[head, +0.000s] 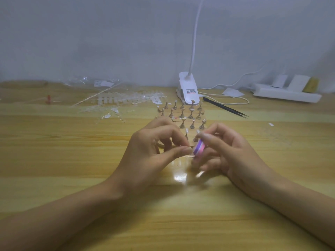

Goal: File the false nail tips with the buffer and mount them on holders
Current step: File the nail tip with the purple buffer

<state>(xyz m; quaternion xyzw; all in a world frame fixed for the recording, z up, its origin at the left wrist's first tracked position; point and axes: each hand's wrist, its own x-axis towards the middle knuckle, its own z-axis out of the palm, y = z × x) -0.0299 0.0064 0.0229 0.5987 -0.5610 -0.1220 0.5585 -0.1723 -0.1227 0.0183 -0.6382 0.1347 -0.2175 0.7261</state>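
buffer [198,149] in right hand [233,156]

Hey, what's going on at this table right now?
A person is filing false nails at a wooden table. The right hand grips a pink and purple buffer against what looks like a nail tip, blurred, pinched in the left hand. Rows of gold holders stand just behind, and some seem to carry tips. Loose clear tips lie further back on the left.

buffer [198,149]: pink-purple, tilted, blurred.
holders [182,115]: gold stands, upright in rows behind buffer.
nail tips [126,100]: clear, strewn left of holders.
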